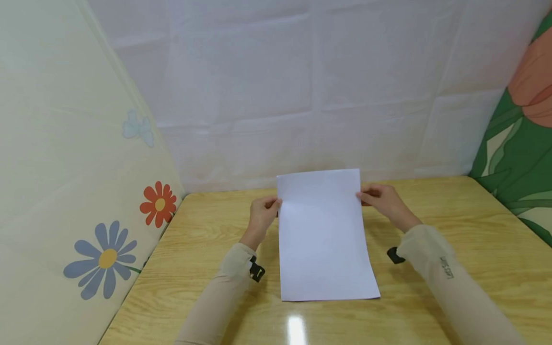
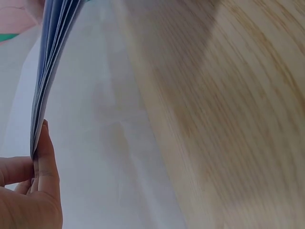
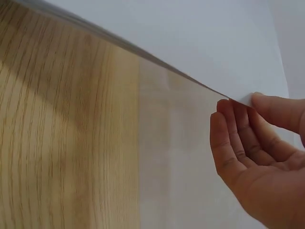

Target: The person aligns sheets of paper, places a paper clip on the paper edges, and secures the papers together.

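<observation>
A stack of white paper sheets (image 1: pixel 323 239) is held up over the wooden table, its far end raised. My left hand (image 1: pixel 263 214) pinches the stack's left edge near the top between thumb and fingers. On the opposite edge my right hand (image 1: pixel 383 200) pinches the paper the same way. Several layered sheet edges (image 2: pixel 50 62) show in the left wrist view, fanned slightly apart above the left fingers (image 2: pixel 46 167). The right wrist view shows the right thumb on the upper face of the paper (image 3: pixel 190 38), with the fingers (image 3: pixel 233 133) beneath it.
The wooden table (image 1: pixel 207 239) spreads below and around the paper. A white cloth (image 1: pixel 258 86) hangs along its back edge. A cream panel with printed flowers (image 1: pixel 108 258) borders the left, and a green leaf-print panel (image 1: pixel 522 158) the right. Both wrists wear black straps (image 1: pixel 257 272).
</observation>
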### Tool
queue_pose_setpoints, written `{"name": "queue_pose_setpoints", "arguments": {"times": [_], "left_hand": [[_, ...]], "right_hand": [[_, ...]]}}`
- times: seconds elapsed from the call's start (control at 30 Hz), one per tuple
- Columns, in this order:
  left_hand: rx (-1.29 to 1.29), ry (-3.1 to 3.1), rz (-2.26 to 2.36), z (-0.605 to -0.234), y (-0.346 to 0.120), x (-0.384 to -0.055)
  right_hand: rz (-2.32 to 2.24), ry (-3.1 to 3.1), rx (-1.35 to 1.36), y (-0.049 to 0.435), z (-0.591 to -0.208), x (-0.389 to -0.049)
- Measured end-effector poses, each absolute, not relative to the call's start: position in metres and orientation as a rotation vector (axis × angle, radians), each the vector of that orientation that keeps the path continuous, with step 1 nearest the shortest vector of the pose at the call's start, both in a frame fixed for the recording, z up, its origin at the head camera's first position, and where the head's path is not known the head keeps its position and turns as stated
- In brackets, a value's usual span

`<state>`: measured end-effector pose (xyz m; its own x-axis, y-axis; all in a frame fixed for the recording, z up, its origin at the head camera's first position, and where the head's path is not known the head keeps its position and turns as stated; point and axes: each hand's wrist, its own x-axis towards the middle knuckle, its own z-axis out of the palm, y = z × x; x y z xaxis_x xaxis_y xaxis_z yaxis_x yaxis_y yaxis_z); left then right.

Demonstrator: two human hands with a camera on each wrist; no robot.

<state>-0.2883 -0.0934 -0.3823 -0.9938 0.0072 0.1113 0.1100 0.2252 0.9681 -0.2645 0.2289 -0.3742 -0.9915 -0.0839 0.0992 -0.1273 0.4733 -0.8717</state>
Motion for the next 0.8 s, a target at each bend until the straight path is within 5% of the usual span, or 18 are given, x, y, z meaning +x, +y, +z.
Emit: {"name": "queue_pose_setpoints", "arguments": {"times": [0.8], "left_hand": [[-0.067, -2.394, -1.897, -0.383, -0.095, -0.290]], "right_hand": [[1.182, -2.947, 0.157, 0.278, -0.383, -0.258]]}}
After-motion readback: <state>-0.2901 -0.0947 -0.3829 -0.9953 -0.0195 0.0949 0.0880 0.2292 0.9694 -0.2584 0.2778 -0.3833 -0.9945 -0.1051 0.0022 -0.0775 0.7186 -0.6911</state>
